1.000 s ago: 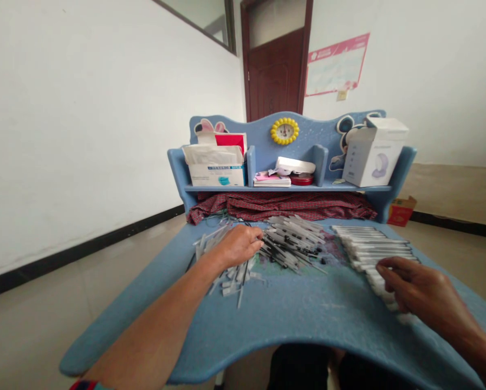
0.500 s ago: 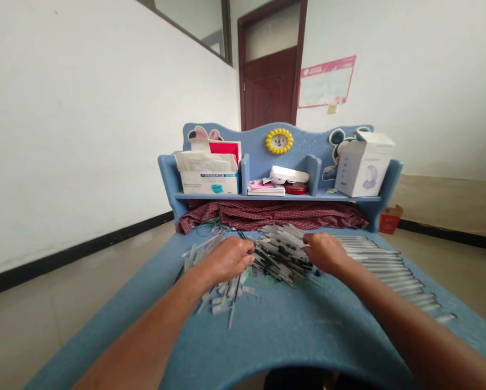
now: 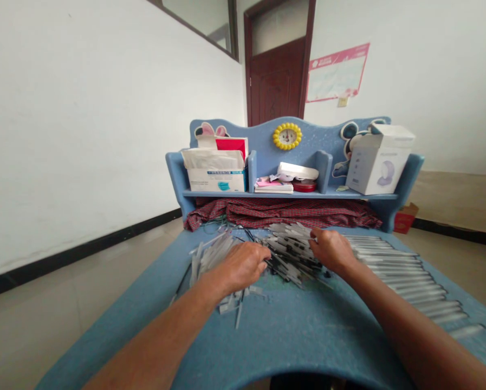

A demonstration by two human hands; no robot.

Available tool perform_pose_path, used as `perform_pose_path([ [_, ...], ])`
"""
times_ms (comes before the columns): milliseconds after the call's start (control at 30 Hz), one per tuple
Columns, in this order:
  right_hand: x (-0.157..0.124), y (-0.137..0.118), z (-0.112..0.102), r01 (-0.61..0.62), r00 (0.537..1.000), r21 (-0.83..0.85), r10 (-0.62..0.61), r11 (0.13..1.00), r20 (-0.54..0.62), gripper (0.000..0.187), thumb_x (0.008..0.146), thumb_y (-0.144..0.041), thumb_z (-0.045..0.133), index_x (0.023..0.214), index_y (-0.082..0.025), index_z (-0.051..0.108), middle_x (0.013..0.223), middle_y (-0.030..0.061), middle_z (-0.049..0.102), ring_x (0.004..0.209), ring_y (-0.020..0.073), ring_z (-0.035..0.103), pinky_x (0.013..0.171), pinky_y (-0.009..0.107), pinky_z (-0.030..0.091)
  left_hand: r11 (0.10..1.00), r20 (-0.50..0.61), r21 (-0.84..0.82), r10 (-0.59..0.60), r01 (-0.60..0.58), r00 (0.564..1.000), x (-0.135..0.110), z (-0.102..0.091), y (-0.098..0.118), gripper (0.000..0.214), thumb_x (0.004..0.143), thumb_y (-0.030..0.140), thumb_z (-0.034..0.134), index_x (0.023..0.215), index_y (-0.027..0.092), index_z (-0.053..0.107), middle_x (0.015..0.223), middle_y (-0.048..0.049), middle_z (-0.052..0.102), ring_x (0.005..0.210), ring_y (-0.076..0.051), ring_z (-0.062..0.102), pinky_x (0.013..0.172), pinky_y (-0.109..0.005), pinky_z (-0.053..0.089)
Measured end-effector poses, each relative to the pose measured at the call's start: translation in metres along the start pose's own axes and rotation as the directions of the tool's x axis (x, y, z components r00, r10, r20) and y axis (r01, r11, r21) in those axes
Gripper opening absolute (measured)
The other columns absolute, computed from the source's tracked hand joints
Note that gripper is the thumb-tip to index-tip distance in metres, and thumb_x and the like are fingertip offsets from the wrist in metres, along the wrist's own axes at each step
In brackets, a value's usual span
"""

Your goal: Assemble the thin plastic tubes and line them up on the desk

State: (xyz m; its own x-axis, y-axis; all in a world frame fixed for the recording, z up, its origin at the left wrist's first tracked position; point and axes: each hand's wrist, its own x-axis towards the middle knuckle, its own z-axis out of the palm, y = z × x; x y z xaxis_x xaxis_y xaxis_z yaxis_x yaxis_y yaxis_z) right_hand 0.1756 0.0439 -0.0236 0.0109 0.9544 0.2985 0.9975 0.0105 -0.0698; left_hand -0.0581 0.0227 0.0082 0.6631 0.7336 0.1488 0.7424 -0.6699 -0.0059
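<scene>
On the blue desk [image 3: 291, 330] lies a heap of thin black-and-grey pen parts [image 3: 289, 252] in the middle. My left hand [image 3: 243, 264] rests at the heap's left edge, fingers curled down onto the parts. My right hand [image 3: 331, 250] lies on the heap's right side, fingers bent into it. What either hand pinches is hidden. To the left lies a loose pile of pale tubes [image 3: 212, 254]. A neat row of pale tubes [image 3: 401, 273] runs along the desk's right side.
A red checked cloth [image 3: 283, 210] lies bunched under the desk's shelf [image 3: 291, 194]. The shelf holds a mask box [image 3: 216, 174], notebooks, a red tin and a white carton [image 3: 378, 160]. A brown door and white walls stand behind. Floor drops away on both sides.
A second ago my right hand rested on the tube row at the right; it moved left onto the middle heap. My left hand stayed at the heap's left edge.
</scene>
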Motion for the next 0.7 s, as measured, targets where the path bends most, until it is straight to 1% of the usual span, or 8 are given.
perform_pose_path([
  [67,-0.002,0.003,0.000,-0.007,0.996,0.117,0.018,0.993,-0.091,0.025,0.082,-0.030,0.042,0.095,-0.020,0.062,0.078,0.0093,0.069,0.079,0.0257,0.065,0.064,0.031,0.042,0.999,-0.008,0.025,0.041,-0.040,0.999,0.002,0.006,0.009,0.011,0.081,0.019,0.050,0.083,0.019,0.060,0.083,-0.0046,0.063,0.078,-0.018,0.060,0.066,-0.025,0.042],
  [167,-0.005,0.007,-0.004,0.062,0.973,0.316,0.014,0.947,-0.231,0.018,0.078,-0.027,0.049,0.088,-0.020,0.062,0.073,0.0046,0.068,0.069,0.0207,0.063,0.061,0.028,0.041,0.994,-0.023,0.082,0.076,-0.074,0.997,0.005,0.012,0.021,0.013,0.082,0.017,0.047,0.088,0.018,0.059,0.087,-0.0052,0.059,0.076,-0.018,0.059,0.064,-0.026,0.043],
  [233,-0.008,0.008,-0.009,0.143,0.948,0.454,0.010,0.879,-0.318,0.013,0.076,-0.026,0.052,0.083,-0.019,0.060,0.068,0.0022,0.065,0.061,0.0164,0.060,0.057,0.025,0.040,0.987,-0.021,0.127,0.099,-0.095,0.995,0.007,0.015,0.026,0.016,0.083,0.016,0.044,0.089,0.018,0.059,0.087,-0.0053,0.058,0.075,-0.018,0.059,0.062,-0.026,0.043],
  [300,-0.011,0.008,-0.017,0.211,0.932,0.592,0.023,0.778,-0.362,0.010,0.074,-0.026,0.055,0.080,-0.018,0.058,0.059,-0.0007,0.060,0.051,0.0129,0.056,0.051,0.023,0.038,0.979,-0.009,0.169,0.119,-0.116,0.993,0.009,0.017,0.031,0.018,0.084,0.016,0.041,0.088,0.018,0.059,0.086,-0.0054,0.056,0.074,-0.018,0.058,0.060,-0.026,0.043],
  [400,-0.016,0.006,-0.028,0.244,0.941,0.776,0.050,0.581,-0.334,0.010,0.074,-0.026,0.056,0.080,-0.018,0.055,0.050,-0.0044,0.054,0.043,0.0109,0.051,0.043,0.021,0.037,0.968,0.004,0.207,0.146,-0.143,0.989,0.013,0.022,0.036,0.021,0.086,0.017,0.039,0.088,0.019,0.060,0.086,-0.0055,0.055,0.074,-0.017,0.057,0.059,-0.026,0.043],
  [533,-0.021,-0.001,-0.038,0.210,0.975,0.938,0.013,0.274,-0.222,0.012,0.074,-0.026,0.057,0.080,-0.018,0.050,0.051,-0.0068,0.052,0.040,0.0118,0.055,0.038,0.020,0.040,0.962,0.019,0.209,0.175,-0.175,0.984,0.018,0.028,0.040,0.025,0.088,0.019,0.037,0.093,0.020,0.061,0.086,-0.0055,0.054,0.071,-0.017,0.057,0.056,-0.025,0.043],
  [600,-0.024,-0.003,-0.041,0.192,0.981,0.963,-0.018,0.191,-0.192,0.013,0.073,-0.025,0.057,0.079,-0.018,0.047,0.054,-0.0072,0.052,0.040,0.0114,0.056,0.037,0.020,0.041,0.962,0.026,0.197,0.190,-0.191,0.982,0.020,0.030,0.040,0.025,0.088,0.019,0.036,0.094,0.020,0.061,0.087,-0.0058,0.055,0.069,-0.017,0.057,0.055,-0.025,0.043],
  [700,-0.027,-0.005,-0.044,0.204,0.978,0.970,-0.063,0.134,-0.197,0.014,0.073,-0.025,0.058,0.077,-0.018,0.046,0.063,-0.0047,0.057,0.041,0.0099,0.058,0.038,0.019,0.042,0.966,0.007,0.148,0.214,-0.213,0.977,0.022,0.031,0.038,0.025,0.088,0.019,0.037,0.093,0.019,0.062,0.088,-0.0059,0.056,0.071,-0.017,0.057,0.056,-0.025,0.043],
])
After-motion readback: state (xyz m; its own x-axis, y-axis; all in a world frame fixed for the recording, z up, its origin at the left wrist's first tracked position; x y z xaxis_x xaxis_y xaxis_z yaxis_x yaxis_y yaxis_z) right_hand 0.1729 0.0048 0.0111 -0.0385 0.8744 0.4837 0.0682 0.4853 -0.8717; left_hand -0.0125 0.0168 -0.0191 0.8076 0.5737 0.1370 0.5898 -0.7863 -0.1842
